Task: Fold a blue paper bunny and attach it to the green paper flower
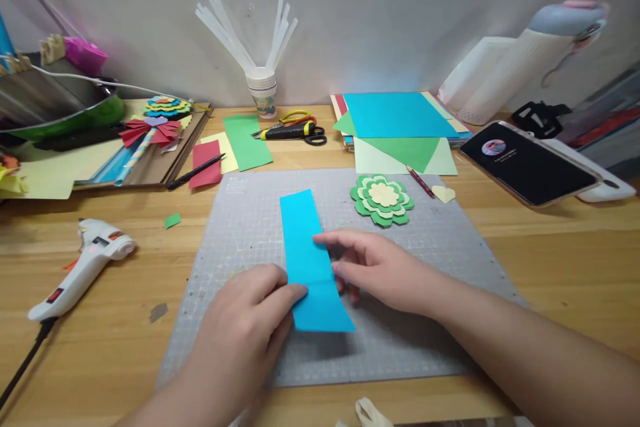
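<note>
A long strip of bright blue paper (pixel 306 227) lies lengthwise over a grey cutting mat (pixel 400 353), with a faint crease across its nearer part. The near end of the strip looks lifted, with a shadow under it. My left hand (pixel 245 313) pinches the strip's left edge, thumb on top and the other fingers curled, partly hidden. From the right, my right hand (pixel 375 267) rests its index fingertip on the strip, its thumb touching the right edge and its fingers apart. A layered green and cream paper flower (pixel 383 200) lies on the mat beyond my right hand.
A white glue gun (pixel 85 267) lies at left. Behind the mat are a box cutter (pixel 287 131), scissors (pixel 316 136), a pen (pixel 197 170) and a paper cup (pixel 263 93) of white sticks. At right are stacked coloured papers (pixel 400 115), a phone (pixel 530 163) and a bottle (pixel 530 53).
</note>
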